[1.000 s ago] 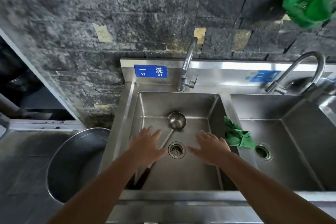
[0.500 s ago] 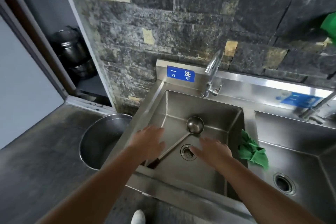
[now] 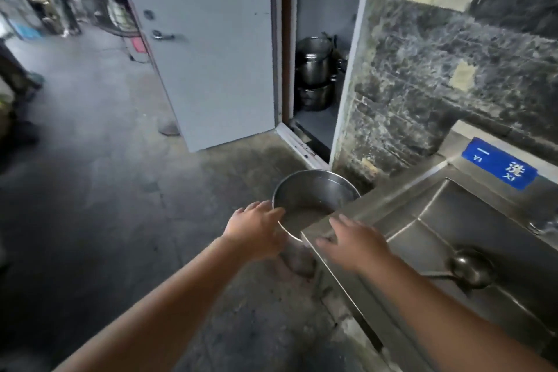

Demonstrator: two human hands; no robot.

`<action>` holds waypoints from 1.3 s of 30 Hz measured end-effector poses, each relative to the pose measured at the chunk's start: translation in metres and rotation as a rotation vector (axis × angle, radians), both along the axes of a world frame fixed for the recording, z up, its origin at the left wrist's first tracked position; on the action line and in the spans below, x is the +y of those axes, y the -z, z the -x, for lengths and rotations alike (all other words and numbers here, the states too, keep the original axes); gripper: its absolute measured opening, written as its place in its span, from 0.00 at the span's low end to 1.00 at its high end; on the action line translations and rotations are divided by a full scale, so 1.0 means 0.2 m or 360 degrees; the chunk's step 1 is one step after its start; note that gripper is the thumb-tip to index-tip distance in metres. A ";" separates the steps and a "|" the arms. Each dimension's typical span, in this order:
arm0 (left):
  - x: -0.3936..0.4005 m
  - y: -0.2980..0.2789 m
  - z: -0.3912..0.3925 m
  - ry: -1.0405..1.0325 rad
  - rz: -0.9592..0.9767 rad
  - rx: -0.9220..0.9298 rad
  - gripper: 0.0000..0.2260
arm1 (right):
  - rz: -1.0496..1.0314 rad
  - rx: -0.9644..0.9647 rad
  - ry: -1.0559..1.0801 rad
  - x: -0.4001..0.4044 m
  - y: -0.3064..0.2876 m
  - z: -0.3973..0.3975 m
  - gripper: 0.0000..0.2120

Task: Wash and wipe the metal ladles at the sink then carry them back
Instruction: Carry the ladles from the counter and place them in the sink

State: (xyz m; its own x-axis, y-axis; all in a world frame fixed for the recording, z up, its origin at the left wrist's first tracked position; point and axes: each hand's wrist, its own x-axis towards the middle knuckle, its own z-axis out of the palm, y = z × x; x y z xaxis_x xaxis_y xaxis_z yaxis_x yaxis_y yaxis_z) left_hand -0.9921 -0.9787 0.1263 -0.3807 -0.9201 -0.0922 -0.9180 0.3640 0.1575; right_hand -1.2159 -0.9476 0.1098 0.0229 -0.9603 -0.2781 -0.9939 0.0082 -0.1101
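While both bare arms are reaching out over the grey floor [image 3: 90, 220], a pale door [image 3: 211, 54] is standing ajar with stacked steel pots [image 3: 314, 72] showing behind it, and the steel sink [image 3: 453, 220] is sitting against the dark stone wall [image 3: 453, 69], bearing a blue label [image 3: 499, 167] with white characters and the letters "YI" and "XI". Beside the sink's corner a round metal basin [image 3: 314, 190] is resting on the floor, the left hand [image 3: 256, 232] is hovering at its rim with fingers [image 3: 271, 216] relaxed and holding nothing, and the right hand [image 3: 353, 241] is spreading its straight, empty fingers over the sink's front corner. Lying in the sink, the metal ladle [image 3: 468, 270] is resting bowl-up, well apart from both hands.
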 end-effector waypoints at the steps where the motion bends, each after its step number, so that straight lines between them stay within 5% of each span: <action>1: 0.02 0.00 -0.05 -0.0031 0.0003 0.0003 0.25 | 0.0021 0.0017 -0.0037 -0.01 0.00 -0.05 0.35; 10: 0.66 0.01 -1.29 -0.0871 -0.0019 -0.0015 0.23 | 0.0086 0.0108 -0.0940 0.04 0.00 -1.40 0.34; 17: 1.36 -0.01 -2.01 -0.1537 -0.0011 -0.0016 0.24 | 0.0087 0.0111 -0.1650 0.45 -0.03 -2.42 0.32; 31: 2.61 0.07 -2.50 -0.2797 -0.0173 0.0161 0.25 | -0.0009 0.0019 -0.2886 1.46 0.05 -3.65 0.31; 39: 2.79 0.09 -2.85 -0.3226 -0.0232 0.0305 0.25 | -0.0147 0.0146 -0.3361 1.74 0.07 -4.22 0.28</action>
